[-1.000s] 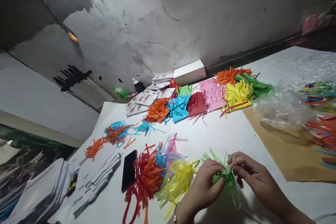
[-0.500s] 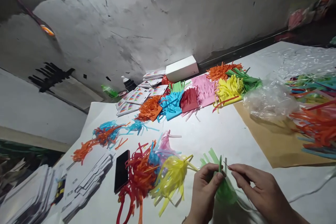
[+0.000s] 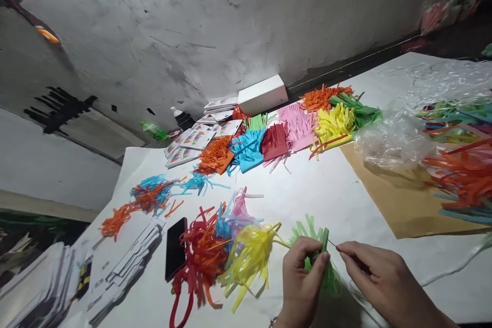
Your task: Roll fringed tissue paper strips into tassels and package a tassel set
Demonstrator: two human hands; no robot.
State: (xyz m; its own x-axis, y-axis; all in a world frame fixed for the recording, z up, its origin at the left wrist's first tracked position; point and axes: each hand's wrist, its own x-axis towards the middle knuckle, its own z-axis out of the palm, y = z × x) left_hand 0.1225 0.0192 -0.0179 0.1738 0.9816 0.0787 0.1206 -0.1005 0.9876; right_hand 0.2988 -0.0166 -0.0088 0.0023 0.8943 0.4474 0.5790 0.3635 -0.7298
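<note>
White table (image 3: 338,200), left hand (image 3: 302,279) still pinching green tassel (image 3: 313,238), right hand (image 3: 378,279) perhaps gripping thread.

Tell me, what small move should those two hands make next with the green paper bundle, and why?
Probably the right hand should draw its thin thread snug around the green fringe bundle. The left hand pinches the bundle's gathered neck, the thread runs from the right fingertips to that neck, and the strips above fan loose.
</note>
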